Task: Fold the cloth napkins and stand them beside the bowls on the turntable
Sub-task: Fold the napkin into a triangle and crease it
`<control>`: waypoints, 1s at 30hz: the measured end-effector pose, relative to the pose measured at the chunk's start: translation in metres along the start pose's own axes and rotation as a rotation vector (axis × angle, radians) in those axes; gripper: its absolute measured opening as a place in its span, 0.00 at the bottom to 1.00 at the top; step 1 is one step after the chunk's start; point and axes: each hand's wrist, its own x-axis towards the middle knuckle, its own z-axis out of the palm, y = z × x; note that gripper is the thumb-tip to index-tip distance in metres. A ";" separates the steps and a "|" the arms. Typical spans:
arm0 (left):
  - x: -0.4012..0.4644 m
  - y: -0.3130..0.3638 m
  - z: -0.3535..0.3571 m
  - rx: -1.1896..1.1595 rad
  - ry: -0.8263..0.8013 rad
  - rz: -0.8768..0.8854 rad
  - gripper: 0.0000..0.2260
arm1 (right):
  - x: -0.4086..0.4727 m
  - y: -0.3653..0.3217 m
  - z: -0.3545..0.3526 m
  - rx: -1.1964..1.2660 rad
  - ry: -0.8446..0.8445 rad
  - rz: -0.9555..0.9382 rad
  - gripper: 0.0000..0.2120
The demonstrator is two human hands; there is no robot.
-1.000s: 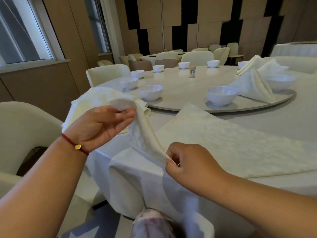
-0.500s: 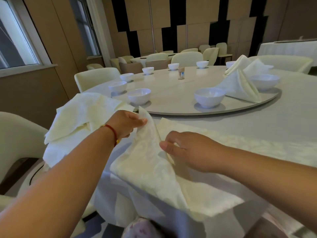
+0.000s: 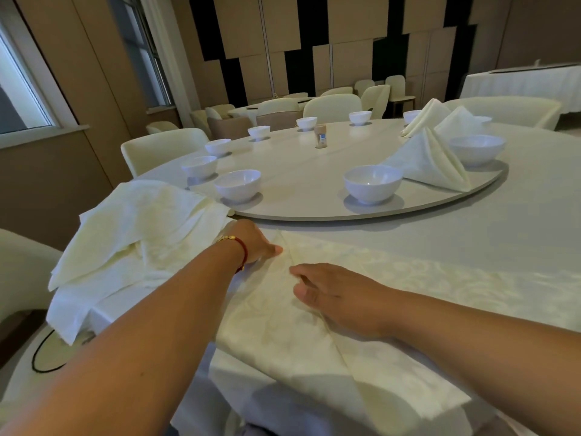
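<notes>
Head view: cream napkin (image 3: 314, 338) flat on table (image 3: 471, 240) near edge, in front of turntable (image 3: 314, 184). Left hand (image 3: 251, 243) flat, fingers straight, pressing napkin's far corner. Right hand (image 3: 339, 297) flat, fingers extended, pressing napkin centre fold. Folded napkin (image 3: 430, 162) stands beside bowl (image 3: 372, 183).

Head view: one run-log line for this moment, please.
phase: folding | left hand: flat on napkin | right hand: flat on napkin | fold: corner laid over | folded napkins standing on turntable
</notes>
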 end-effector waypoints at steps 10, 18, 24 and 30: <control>0.005 0.004 0.005 0.007 -0.024 0.006 0.21 | -0.003 -0.001 0.001 0.010 0.033 -0.021 0.31; -0.006 -0.006 0.029 -0.155 0.219 0.117 0.17 | -0.007 -0.006 -0.003 -0.012 0.010 -0.028 0.33; -0.005 -0.009 0.042 -0.127 0.298 0.347 0.03 | -0.011 -0.008 -0.002 -0.074 0.040 -0.041 0.32; -0.008 -0.010 0.040 -0.157 0.194 0.329 0.09 | -0.015 -0.024 0.000 -0.171 -0.167 -0.390 0.31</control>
